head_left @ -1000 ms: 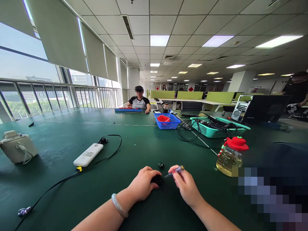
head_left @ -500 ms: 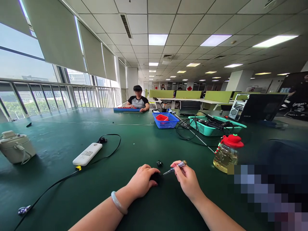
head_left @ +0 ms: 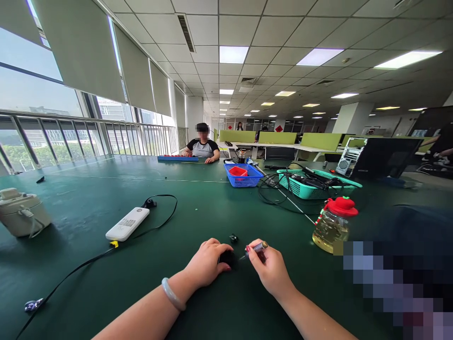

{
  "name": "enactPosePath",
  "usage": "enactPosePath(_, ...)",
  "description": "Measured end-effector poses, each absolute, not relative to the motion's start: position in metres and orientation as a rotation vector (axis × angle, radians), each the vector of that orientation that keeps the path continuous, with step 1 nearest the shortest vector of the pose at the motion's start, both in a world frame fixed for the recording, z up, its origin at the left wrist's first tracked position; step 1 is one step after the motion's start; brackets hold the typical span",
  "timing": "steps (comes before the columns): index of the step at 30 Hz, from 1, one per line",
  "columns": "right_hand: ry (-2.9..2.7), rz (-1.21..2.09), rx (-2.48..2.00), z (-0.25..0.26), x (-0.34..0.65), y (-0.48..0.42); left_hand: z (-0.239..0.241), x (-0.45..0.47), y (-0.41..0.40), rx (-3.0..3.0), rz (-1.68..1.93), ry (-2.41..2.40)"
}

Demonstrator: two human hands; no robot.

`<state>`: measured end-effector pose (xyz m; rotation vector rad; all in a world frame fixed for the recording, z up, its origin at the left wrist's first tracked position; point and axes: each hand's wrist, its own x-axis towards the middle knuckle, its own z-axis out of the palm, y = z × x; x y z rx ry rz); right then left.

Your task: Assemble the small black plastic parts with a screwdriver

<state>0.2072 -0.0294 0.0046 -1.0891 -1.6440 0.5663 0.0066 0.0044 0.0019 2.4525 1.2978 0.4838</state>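
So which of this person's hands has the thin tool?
The right hand, whose wrist is bare, holds the thin tool. The left hand, with a pale bangle at its wrist, holds a dark object.

This is an office, in a big, long room. At one o'clock, low green walls (head_left: 278, 137) stand by white desks (head_left: 314, 150), splitting them up. A computer case (head_left: 384, 158) stands at two o'clock on the big green bench (head_left: 198, 193). Overhead, the ceiling (head_left: 239, 30) is made of square tiles, with flat, bright lights (head_left: 233, 54) set in rows. At ten o'clock, tall windows (head_left: 35, 89) have pale pull-down blinds (head_left: 81, 52) and a metal rail (head_left: 53, 116) in front, and other big buildings (head_left: 118, 109) show outside.
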Motion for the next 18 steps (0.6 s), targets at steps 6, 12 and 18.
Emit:
enactPosePath(6,-1.789,0.457,-1.123,0.006,0.203,-0.036,0.001,0.007,0.004,2.475,0.494,1.288)
enactPosePath(12,-1.823,0.353,-1.156,0.005,0.199,-0.038,0.0,0.008,0.001,2.516,0.513,1.299)
enactPosePath(18,-1.88,0.346,-1.177,0.019,0.192,-0.021,0.001,0.009,-0.001,2.537,0.525,1.278)
